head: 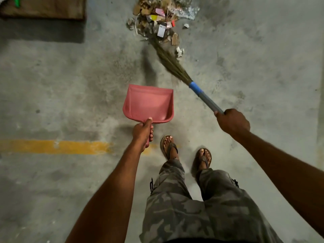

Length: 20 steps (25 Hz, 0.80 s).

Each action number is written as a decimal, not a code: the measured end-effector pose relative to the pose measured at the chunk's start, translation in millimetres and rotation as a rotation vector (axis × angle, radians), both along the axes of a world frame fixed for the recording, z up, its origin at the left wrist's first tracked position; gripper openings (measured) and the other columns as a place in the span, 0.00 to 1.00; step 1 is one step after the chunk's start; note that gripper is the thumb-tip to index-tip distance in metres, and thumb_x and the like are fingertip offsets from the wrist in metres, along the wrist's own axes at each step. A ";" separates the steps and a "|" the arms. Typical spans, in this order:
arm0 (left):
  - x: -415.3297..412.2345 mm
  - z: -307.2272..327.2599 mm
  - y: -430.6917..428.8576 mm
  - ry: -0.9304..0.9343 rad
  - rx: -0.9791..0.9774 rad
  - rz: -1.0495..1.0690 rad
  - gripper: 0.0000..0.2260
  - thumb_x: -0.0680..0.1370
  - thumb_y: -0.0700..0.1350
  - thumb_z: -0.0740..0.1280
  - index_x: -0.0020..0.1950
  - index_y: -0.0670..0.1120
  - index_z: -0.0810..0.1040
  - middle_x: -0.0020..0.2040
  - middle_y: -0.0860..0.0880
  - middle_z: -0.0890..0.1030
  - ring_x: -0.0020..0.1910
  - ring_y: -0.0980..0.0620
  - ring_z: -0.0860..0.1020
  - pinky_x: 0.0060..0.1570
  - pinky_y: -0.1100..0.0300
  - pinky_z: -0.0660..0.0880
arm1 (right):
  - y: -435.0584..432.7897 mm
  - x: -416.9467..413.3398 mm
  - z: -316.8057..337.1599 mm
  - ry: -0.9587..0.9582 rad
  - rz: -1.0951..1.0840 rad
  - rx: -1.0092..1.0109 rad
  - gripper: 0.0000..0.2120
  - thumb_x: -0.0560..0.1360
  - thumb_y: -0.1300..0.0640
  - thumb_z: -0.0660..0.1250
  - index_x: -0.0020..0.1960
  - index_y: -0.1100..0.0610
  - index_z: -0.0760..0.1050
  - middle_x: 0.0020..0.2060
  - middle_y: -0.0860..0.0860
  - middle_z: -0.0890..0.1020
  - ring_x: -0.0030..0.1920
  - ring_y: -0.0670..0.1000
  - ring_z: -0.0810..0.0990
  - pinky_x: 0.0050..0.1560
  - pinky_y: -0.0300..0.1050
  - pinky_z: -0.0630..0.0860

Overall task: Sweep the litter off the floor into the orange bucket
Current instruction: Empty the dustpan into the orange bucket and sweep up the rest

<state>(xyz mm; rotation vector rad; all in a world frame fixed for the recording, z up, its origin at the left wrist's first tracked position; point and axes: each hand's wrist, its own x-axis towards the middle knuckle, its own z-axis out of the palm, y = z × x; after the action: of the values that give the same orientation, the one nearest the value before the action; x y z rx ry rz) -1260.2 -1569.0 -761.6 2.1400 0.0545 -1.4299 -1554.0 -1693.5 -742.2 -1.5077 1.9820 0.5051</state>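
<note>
Spreading wide — mixed paper-and-cardboard litter (157, 20) heaped against broom bristles (168, 57).

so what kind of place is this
Likely a parking garage or similar service area: bare stained grey concrete floor, a worn painted yellow line across it like a bay marking, and dim light.

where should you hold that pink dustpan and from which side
Grip the dustpan by its narrow near end, coming from behind, as the left hand does: its wide open lip points away toward the litter, leaving the tray free to scoop.
</note>
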 end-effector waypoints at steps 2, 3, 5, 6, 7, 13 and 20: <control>-15.6 0.2 -3.8 0.007 0.041 -0.017 0.17 0.82 0.53 0.68 0.38 0.43 0.77 0.27 0.48 0.73 0.20 0.54 0.68 0.21 0.64 0.65 | 18.8 -39.4 2.1 0.058 0.037 0.083 0.25 0.78 0.34 0.60 0.48 0.56 0.78 0.43 0.56 0.81 0.44 0.61 0.80 0.44 0.48 0.73; -25.1 -1.4 -4.1 0.015 0.060 -0.024 0.17 0.82 0.53 0.68 0.38 0.44 0.77 0.27 0.49 0.73 0.21 0.54 0.68 0.21 0.64 0.64 | 23.0 -62.0 2.3 0.102 0.051 0.128 0.25 0.78 0.34 0.60 0.49 0.56 0.78 0.42 0.55 0.81 0.43 0.60 0.79 0.44 0.47 0.73; -48.3 -7.6 -3.3 0.029 0.088 -0.030 0.17 0.82 0.53 0.68 0.38 0.44 0.77 0.27 0.49 0.73 0.22 0.54 0.68 0.22 0.64 0.65 | 14.2 -106.5 -4.3 0.193 0.057 0.204 0.24 0.78 0.36 0.62 0.51 0.58 0.79 0.41 0.55 0.79 0.41 0.59 0.78 0.43 0.47 0.73; -61.8 -10.9 -1.8 0.028 0.102 -0.025 0.17 0.82 0.53 0.68 0.39 0.44 0.78 0.28 0.49 0.74 0.22 0.54 0.69 0.23 0.64 0.65 | 1.7 -124.6 -11.5 0.232 0.063 0.219 0.24 0.79 0.37 0.63 0.52 0.59 0.79 0.41 0.55 0.79 0.41 0.59 0.78 0.43 0.47 0.74; -74.9 -13.0 -2.5 0.029 0.113 -0.014 0.16 0.82 0.53 0.68 0.40 0.44 0.79 0.29 0.49 0.74 0.23 0.54 0.69 0.23 0.64 0.66 | -16.0 -137.3 -19.7 0.256 0.070 0.209 0.24 0.79 0.39 0.64 0.54 0.60 0.80 0.42 0.57 0.80 0.42 0.60 0.79 0.45 0.48 0.75; -138.2 -25.8 -52.3 0.025 0.081 0.081 0.16 0.83 0.52 0.67 0.41 0.43 0.77 0.27 0.49 0.73 0.19 0.55 0.67 0.20 0.66 0.64 | -166.2 -137.2 -55.8 0.204 0.283 -0.090 0.19 0.78 0.45 0.67 0.53 0.62 0.81 0.51 0.63 0.84 0.52 0.65 0.83 0.54 0.52 0.76; -154.1 10.5 -94.2 -0.047 0.027 0.054 0.16 0.82 0.54 0.67 0.41 0.45 0.78 0.29 0.49 0.75 0.23 0.53 0.70 0.23 0.63 0.67 | -201.7 -109.2 -24.8 0.003 0.226 -0.160 0.24 0.78 0.38 0.63 0.53 0.59 0.81 0.48 0.60 0.84 0.49 0.64 0.83 0.45 0.50 0.75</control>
<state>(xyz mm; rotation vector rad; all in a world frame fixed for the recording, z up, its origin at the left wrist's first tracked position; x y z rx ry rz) -1414.2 -1663.2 -751.1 2.1767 0.1137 -1.3548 -1663.2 -1895.2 -767.0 -1.8441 1.9028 0.4488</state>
